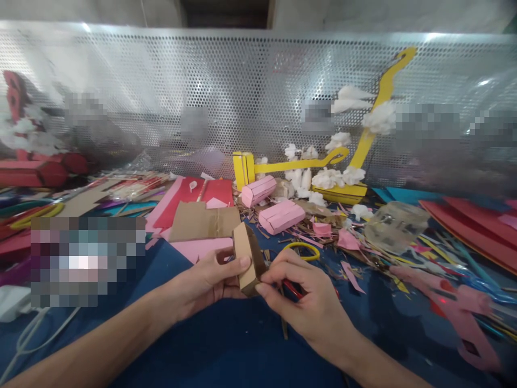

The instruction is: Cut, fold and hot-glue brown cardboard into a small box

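Left hand (210, 275) in there with a grip on the tilted box (244, 249), right hand (309, 291) pinching its lower corner, box up over the table (202, 345), pink rolls (281, 216) beyond, glue gun (456, 304) out right

A small brown cardboard box (243, 245) was held at a tilt, its paler long side turned toward the camera.

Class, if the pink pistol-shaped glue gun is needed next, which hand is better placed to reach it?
Probably the right hand: it's nearer the glue gun and only pinches an edge of the brown boxy cardboard piece, which the left hand grips.
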The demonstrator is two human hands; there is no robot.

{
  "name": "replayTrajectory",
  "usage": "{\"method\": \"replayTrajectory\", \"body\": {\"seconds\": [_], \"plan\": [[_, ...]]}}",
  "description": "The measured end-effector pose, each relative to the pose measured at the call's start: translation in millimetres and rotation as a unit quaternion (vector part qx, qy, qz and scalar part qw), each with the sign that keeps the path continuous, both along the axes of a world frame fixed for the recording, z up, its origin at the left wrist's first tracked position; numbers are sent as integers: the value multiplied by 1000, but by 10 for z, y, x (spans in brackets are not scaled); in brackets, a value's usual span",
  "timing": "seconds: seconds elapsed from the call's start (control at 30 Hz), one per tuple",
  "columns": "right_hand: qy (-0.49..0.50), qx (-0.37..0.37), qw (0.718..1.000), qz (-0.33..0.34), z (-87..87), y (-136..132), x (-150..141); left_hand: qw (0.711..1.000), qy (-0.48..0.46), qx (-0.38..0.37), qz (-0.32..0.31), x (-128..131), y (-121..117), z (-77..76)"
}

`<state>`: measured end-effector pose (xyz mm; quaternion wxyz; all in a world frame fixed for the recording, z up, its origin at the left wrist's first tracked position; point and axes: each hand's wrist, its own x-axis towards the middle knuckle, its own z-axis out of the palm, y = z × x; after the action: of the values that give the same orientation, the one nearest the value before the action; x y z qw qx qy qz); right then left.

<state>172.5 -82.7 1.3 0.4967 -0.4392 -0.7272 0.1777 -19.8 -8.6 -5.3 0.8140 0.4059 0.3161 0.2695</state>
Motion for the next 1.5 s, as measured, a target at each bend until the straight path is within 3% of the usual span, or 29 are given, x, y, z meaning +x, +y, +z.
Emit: {"method": "replayTrajectory", "body": {"seconds": [0.67,0.83,0.93,1.03,1.1,1.3,1.5], "plan": [[5,-11,1000,-23,-17,4,-1,999,-10,7,32,42,-6,8],[-65,42,997,-30,-3,51,127,997,-16,40,70,32,13,-10],[-230,148,960,-66,9,129,321,989,-2,110,103,-14,91,-17],[-435,237,868,-39,21,212,505,974,29,162,157,-73,193,-6],[-485,262,834,-26,31,246,579,966,33,179,185,-106,244,12],[-518,227,824,-14,59,247,612,965,41,158,206,-146,266,71],[-471,204,856,-54,93,221,656,971,24,136,196,-158,285,68]]}}
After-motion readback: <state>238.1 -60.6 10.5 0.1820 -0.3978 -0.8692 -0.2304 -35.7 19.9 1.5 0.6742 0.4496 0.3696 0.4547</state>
